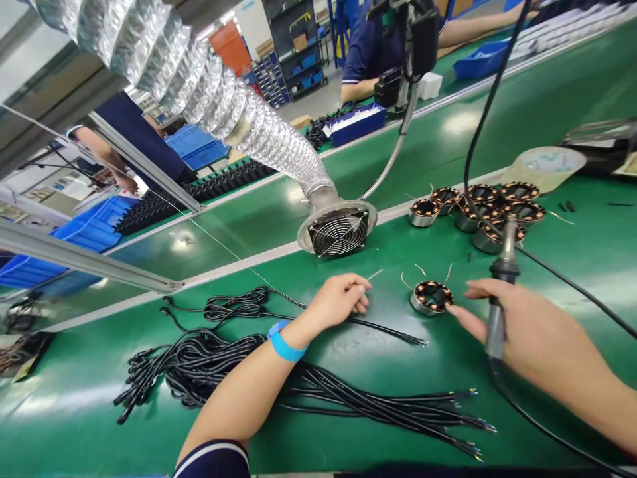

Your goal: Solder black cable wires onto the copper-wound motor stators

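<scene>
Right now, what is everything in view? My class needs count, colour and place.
Worktop: one, green, foreground
Cables: many, black, left to centre
Lone ring coil: one, copper-and-silver, right of centre
Ring cluster: about seven, copper-and-silver, right rear
Duct: one, silver, upper centre
Fan: one, black, duct's mouth
Tub: one, cloudy, right rear
Bins: several, blue, background
Rack: one, dark, background
Co-workers: two, navy-clothed, background
Thin wire: one, pale, centre
Soldering iron: one, black-and-silver, right
Wristband: one, blue, left wrist
Left hand: one, bare, centre
Right hand: one, bare, right
</scene>
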Demonstrator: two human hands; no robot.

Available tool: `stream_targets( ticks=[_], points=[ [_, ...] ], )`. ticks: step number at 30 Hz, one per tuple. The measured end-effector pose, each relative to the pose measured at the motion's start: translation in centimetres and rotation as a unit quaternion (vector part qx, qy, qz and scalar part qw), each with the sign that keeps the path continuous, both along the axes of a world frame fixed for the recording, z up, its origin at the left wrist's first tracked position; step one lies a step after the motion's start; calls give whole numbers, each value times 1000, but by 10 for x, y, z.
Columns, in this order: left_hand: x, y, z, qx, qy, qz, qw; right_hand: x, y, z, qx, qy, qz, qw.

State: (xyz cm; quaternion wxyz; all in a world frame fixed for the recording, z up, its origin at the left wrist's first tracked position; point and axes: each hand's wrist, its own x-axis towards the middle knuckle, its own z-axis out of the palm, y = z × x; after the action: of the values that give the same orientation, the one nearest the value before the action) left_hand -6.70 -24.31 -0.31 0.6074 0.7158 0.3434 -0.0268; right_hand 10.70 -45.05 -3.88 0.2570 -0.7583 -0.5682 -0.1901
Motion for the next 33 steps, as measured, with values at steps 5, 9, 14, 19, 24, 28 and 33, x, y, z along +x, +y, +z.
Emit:
stream_targets(
  ticks=[5, 9, 14, 19, 24, 28, 33],
  points=[
    [7, 5, 1, -76, -17, 103, 992, -16, 33, -10, -84, 65, -9, 994],
    [5, 9, 0, -101, 3, 104, 989, -18, 50, -16, -107, 91, 107, 984],
    [0, 16, -9, -105, 6, -18, 994, -23, 51, -21, -81, 120, 180, 973],
    [-2, 18, -4, -63, -28, -121, 990, -26, 46, -33, -75, 154, 156, 973],
    [-5, 17, 7, 127, -67, -206, 968, -27, 47, -35, -59, 149, 165, 973],
    [1, 15, 3, 117, -82, -204, 969, -25, 49, -33, -66, 173, 174, 967],
    [13, 16, -13, 42, -103, -25, 994, -23, 48, -36, -83, 210, 177, 958]
  ],
)
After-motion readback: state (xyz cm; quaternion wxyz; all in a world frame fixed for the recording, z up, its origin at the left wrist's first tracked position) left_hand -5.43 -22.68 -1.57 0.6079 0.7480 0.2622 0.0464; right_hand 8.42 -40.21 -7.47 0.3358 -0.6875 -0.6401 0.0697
